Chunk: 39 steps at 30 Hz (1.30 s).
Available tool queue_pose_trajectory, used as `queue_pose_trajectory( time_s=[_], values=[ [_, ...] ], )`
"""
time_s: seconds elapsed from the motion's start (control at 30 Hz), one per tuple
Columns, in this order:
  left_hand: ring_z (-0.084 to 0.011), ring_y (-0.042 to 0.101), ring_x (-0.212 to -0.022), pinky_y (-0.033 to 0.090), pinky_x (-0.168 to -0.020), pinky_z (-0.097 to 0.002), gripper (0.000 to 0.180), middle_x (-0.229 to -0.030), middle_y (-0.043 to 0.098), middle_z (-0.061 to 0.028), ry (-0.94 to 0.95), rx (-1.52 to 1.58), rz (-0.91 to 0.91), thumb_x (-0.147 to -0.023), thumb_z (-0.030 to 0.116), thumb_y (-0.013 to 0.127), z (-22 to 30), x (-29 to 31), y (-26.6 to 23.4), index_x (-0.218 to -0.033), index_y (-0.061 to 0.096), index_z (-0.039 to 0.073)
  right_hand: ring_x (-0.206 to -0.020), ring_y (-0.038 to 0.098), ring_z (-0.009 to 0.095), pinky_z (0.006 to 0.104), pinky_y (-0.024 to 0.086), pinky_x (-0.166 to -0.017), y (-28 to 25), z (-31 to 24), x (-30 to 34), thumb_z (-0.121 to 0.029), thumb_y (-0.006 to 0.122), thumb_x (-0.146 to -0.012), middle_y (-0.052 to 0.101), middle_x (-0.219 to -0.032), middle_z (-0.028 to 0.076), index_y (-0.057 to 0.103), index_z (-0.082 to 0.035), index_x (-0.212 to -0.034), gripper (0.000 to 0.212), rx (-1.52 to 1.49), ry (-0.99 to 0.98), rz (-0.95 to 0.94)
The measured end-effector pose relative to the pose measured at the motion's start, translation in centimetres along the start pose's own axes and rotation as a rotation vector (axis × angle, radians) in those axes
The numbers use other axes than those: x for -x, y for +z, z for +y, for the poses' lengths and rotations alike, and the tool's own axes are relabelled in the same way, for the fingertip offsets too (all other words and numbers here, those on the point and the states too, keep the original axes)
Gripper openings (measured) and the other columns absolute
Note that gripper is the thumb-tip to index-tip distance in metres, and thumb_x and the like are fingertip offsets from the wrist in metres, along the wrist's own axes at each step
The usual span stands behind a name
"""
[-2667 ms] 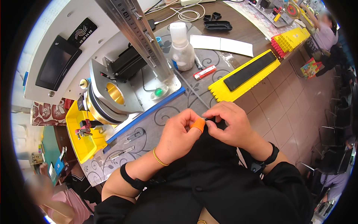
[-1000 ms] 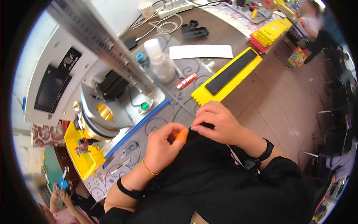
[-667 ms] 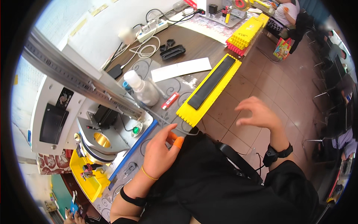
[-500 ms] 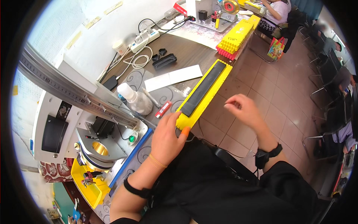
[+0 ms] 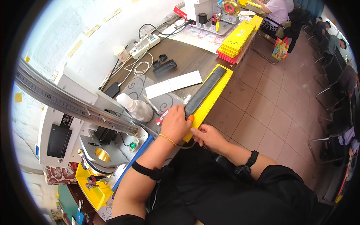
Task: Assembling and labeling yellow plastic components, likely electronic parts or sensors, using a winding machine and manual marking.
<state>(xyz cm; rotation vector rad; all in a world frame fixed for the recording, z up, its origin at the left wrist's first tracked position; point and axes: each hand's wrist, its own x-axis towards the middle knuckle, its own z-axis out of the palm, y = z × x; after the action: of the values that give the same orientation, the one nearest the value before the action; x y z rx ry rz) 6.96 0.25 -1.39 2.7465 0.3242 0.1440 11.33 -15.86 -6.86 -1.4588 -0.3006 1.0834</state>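
A long yellow board [image 5: 210, 108] with toothed edges lies along the table's edge, its near end toward me. On top of it runs a black strip [image 5: 206, 90]. My left hand [image 5: 176, 122] is closed across the near end of the strip, an orange cover [image 5: 191, 117] on one fingertip. The hand hides that end of the strip. Just to its right, my right hand [image 5: 210, 137] is closed at the board's near right edge, thumb and fingers together there; some of its fingers are curled out of sight.
Left of the board are a white strip [image 5: 174, 84], a clear bottle [image 5: 137, 108], a red-and-white small box [image 5: 162, 117] and black pieces [image 5: 165, 67]. Stacked yellow boards [image 5: 240, 37] sit farther back. A metal-railed machine [image 5: 101, 150] stands at left. Another person [image 5: 275, 13] sits beyond.
My right hand has come left and down from above the floor onto the board's near edge. My left hand has moved a little right and up along the board's near end.
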Motion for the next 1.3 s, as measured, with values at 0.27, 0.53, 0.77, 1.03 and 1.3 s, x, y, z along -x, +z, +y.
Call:
queue_pose_trajectory(
  time_s=[0.27, 0.53, 0.77, 1.03, 1.3],
  values=[
    [-0.0425, 0.053, -0.099, 0.046, -0.088, -0.0424, 0.045, -0.109, 0.05, -0.0262, 0.031, 0.131, 0.199, -0.085, 0.014, 0.061, -0.8, 0.6, 0.4, -0.121, 0.045, -0.007, -0.056, 0.058, 0.009, 0.0192, 0.041, -0.048, -0.6, 1.7, 1.8, -0.032, 0.062, -0.093, 0.063, -0.078, 0.006, 0.059, -0.002, -0.099, 0.031, -0.197, -0.02, -0.026],
    [-0.0441, 0.049, -0.101, 0.043, -0.089, -0.0427, 0.046, -0.11, 0.047, -0.027, 0.054, 0.208, 0.274, -0.084, 0.009, 0.061, -1.2, 1.8, 0.0, -0.123, 0.042, -0.007, -0.057, 0.061, 0.011, 0.0201, 0.044, -0.049, -2.2, 2.7, 5.6, -0.029, 0.061, -0.094, 0.062, -0.074, 0.006, 0.058, -0.001, -0.099, 0.029, -0.186, -0.039, 0.003],
    [-0.0435, 0.049, -0.101, 0.043, -0.089, -0.0428, 0.047, -0.11, 0.046, -0.0263, 0.058, 0.159, 0.235, -0.083, 0.008, 0.062, -1.5, 2.8, -0.2, -0.124, 0.042, -0.006, -0.058, 0.062, 0.012, 0.0216, 0.047, -0.051, -2.2, 3.0, 7.1, -0.027, 0.061, -0.094, 0.062, -0.074, 0.007, 0.057, 0.0, -0.097, 0.027, -0.162, -0.029, 0.022],
    [-0.0402, 0.055, -0.087, 0.048, -0.076, -0.0421, 0.025, -0.095, 0.052, -0.0202, 0.178, 0.193, 0.441, -0.084, -0.001, 0.058, -3.1, 2.8, -1.5, -0.108, 0.051, -0.001, -0.06, 0.064, 0.016, 0.0243, 0.05, -0.054, -3.4, 3.3, 7.9, -0.025, 0.058, -0.095, 0.064, -0.077, 0.009, 0.056, 0.0, -0.103, 0.026, -0.191, -0.063, 0.12],
    [-0.036, 0.059, -0.082, 0.049, -0.069, -0.0407, 0.018, -0.091, 0.056, -0.0161, 0.146, -0.028, 0.459, -0.082, -0.001, 0.056, -3.9, 2.7, 0.9, -0.1, 0.055, 0.004, -0.063, 0.063, 0.015, 0.025, 0.051, -0.059, -2.6, 3.1, 7.1, -0.027, 0.059, -0.095, 0.064, -0.079, 0.009, 0.056, 0.001, -0.103, 0.029, -0.195, -0.123, 0.067]
  ],
)
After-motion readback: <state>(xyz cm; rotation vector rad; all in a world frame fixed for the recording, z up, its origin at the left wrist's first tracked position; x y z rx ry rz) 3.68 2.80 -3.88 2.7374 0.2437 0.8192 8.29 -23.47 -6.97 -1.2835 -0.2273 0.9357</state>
